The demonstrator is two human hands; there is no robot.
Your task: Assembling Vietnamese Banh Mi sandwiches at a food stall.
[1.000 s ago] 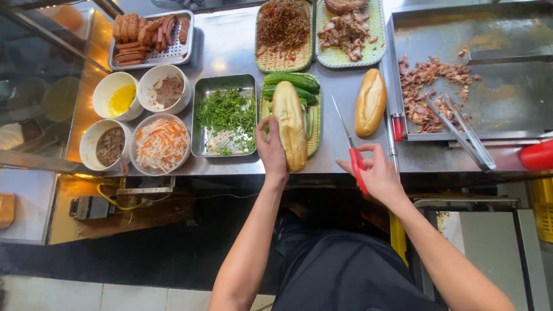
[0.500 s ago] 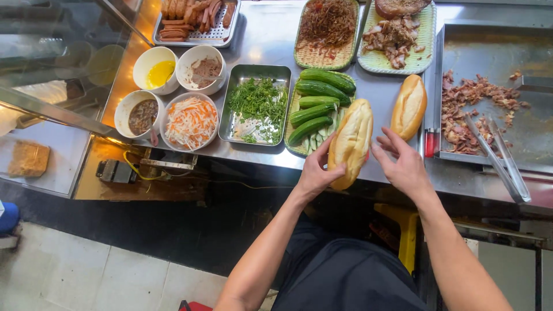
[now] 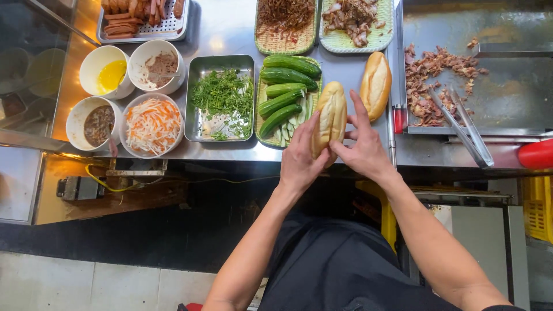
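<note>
A baguette roll (image 3: pixel 330 118) is held at centre frame, just above the counter's front edge, gripped from both sides: the left hand (image 3: pixel 300 158) is closed around its lower left flank, while the right hand (image 3: pixel 360 151) is pressed against its right side, fingers spread. The two-sided grip appears intended to steady the loaf, possibly to part it along its length; no cut can be confirmed. A second roll (image 3: pixel 375 85) is laid just right of it.

Containers are noted as follows. A green tray (image 3: pixel 266 128) of whole cucumbers (image 3: pixel 286 80) is set just left of the held roll. A steel pan (image 3: pixel 194 129) of chopped herbs stands beside it. At left, bowls contain shredded carrot and radish (image 3: pixel 152 124), brown sauce (image 3: pixel 99 125), yellow liquid (image 3: pixel 111 76) and a brownish paste (image 3: pixel 161 66). Chopped meat (image 3: pixel 429 86) and tongs (image 3: pixel 461 124) are seen on the griddle at upper right.
</note>
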